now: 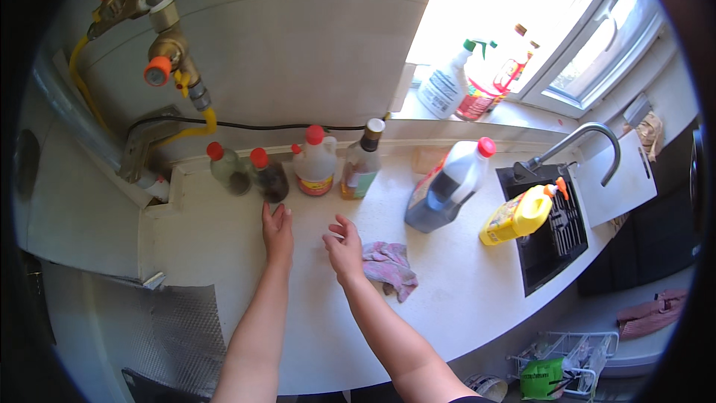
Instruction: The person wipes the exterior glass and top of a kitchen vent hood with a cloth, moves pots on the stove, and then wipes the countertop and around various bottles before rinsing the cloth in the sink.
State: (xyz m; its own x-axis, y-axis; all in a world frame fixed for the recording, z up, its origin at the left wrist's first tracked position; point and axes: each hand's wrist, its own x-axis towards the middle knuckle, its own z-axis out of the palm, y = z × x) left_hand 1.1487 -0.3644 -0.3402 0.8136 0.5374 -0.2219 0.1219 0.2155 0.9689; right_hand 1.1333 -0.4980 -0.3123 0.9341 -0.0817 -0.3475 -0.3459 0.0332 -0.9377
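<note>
My left hand (278, 234) reaches over the white counter (313, 328) with its fingers stretched and nothing in them. Its fingertips are right at the base of a dark, red-capped bottle (272, 181); whether they touch it I cannot tell. My right hand (344, 251) hovers with loosely curled, parted fingers, holding nothing, just left of a crumpled pink-grey cloth (389, 265). Along the wall stand a greenish clear bottle (231, 172) with a red cap, a clear jug (316, 166) with a red cap, and a glass bottle (361, 164) with a dark neck.
A large jug of dark liquid (440, 190) and a yellow bottle (518, 216) with an orange top stand toward the black sink (541, 265) and its faucet (597, 130). Spray bottles (445, 89) line the windowsill. Pipes with valves (170, 52) run up the left wall; foil sheeting (179, 328) covers the near left.
</note>
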